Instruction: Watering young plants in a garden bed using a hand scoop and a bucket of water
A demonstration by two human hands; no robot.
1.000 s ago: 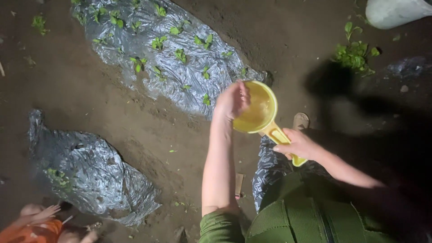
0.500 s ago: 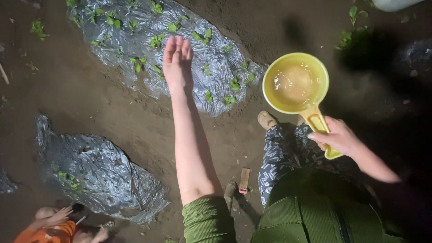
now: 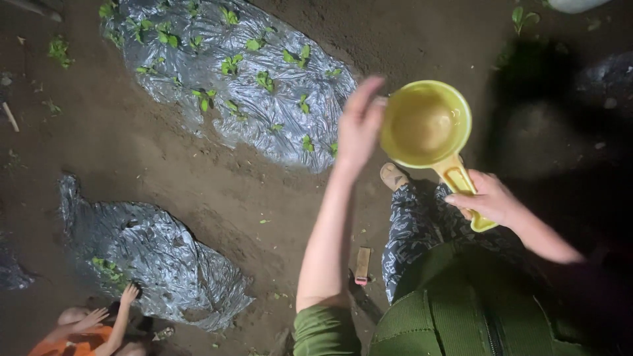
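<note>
Right hand [image 3: 491,201] on yellow scoop [image 3: 427,125] handle, left hand [image 3: 359,125] beside rim

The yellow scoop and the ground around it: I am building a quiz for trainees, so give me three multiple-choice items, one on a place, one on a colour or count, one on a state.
1. Where is the left hand?
A. At the rim of the yellow scoop
B. Flat on the soil
C. On the scoop's handle

2. How many silver plastic sheets with seedlings lie on the soil left of the scoop?
A. One
B. Two
C. Four

3. How is the scoop held?
A. Lying on the ground
B. Upside down
C. Bowl facing up, by its handle in the right hand

Answers: 1 A, its fingers are at the bowl's left rim. 2 B, a large sheet lies above and a smaller sheet below left. 3 C, the bowl's inside faces the camera and the right hand's fingers wrap the handle.
</note>
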